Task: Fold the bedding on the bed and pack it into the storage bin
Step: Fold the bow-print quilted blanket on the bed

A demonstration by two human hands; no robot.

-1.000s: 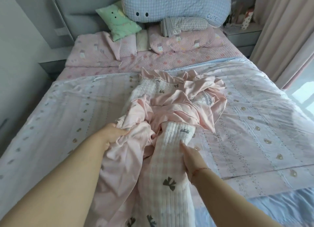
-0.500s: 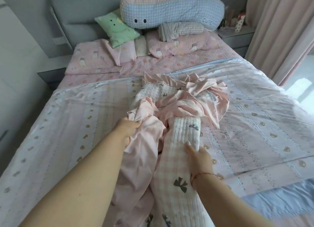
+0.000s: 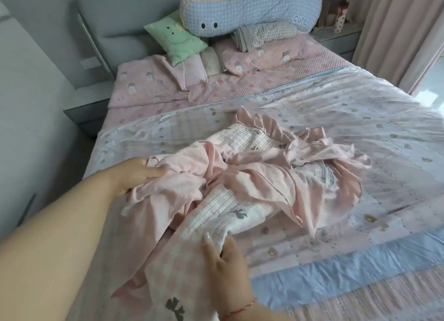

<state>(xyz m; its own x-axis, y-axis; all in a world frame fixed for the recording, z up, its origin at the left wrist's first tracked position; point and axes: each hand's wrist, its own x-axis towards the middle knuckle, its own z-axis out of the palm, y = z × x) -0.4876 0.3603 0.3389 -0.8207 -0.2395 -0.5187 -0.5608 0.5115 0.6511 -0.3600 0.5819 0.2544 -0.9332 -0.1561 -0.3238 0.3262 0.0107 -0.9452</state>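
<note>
Quilt (image 3: pixel 240 200) bunched on bed (image 3: pixel 360 128); left hand (image 3: pixel 134 176) seemingly grips it; right hand (image 3: pixel 225 268) pinches it.

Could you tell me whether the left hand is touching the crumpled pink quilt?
Touching. The head view shows the left hand with fingers curled into a bunched fold of the pink quilt.

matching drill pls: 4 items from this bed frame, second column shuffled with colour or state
1. long cushion
2. small pillow
3. quilted blanket
4. right hand

A. mint green, against the headboard
B. crumpled mid-bed, pink backing showing
C. blue check, two dot eyes, "CUTE" on it
D. gripping the white quilted edge, red string at the wrist

Pairs: 1-C, 2-A, 3-B, 4-D
</note>
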